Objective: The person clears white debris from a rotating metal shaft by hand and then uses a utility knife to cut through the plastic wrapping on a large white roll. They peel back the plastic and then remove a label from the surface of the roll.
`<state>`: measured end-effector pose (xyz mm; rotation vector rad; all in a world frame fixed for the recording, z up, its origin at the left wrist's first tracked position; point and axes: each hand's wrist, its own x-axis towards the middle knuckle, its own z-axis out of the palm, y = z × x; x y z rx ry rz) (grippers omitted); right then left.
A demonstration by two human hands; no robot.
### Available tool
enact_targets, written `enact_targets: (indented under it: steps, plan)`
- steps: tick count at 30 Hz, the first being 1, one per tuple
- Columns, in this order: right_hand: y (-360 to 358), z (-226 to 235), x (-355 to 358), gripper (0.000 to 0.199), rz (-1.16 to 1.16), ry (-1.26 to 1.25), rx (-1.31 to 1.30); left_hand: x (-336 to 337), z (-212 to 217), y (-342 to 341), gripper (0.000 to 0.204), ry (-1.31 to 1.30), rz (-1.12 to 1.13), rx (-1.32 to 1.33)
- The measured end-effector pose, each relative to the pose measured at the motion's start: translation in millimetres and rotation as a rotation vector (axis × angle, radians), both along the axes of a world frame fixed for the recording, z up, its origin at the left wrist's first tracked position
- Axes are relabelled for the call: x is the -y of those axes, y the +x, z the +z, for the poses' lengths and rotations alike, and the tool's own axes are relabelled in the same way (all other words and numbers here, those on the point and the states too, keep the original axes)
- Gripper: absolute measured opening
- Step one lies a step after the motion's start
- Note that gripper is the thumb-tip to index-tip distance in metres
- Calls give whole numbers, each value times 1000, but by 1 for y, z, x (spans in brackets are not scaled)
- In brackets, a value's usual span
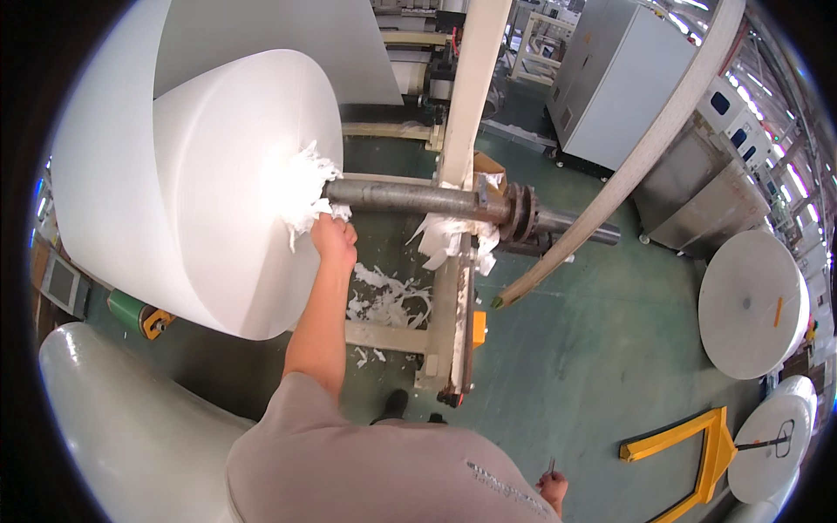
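Left hand (335, 241) up at the big white roll (231, 209), fingers curled beside torn paper (305, 185); cannot tell whether they pinch any. Paper bunched around the metal bar (405, 199) where it meets the roll's end. Right hand (554, 488) low, closed around a thin tool (552, 466). Scraps (390, 302) below the bar.

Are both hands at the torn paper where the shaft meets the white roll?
No, the left hand is at the torn paper, while the right hand is well apart from it.
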<state>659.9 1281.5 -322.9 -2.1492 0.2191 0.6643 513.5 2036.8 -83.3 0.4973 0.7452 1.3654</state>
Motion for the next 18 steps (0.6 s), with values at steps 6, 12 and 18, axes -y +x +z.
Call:
enact_targets:
  steps: [6,12,18]
  plan:
    - [-46,-1,7,27,462,-360,-75,-19,-34,-12,14,214,163,-267]
    - [-44,-80,35,28,589,-360,-22,5,5,-14,21,-62,-121,-119]
    - [-6,-14,12,17,-6,61,-114,-5,-5,-12,20,-44,12,-140]
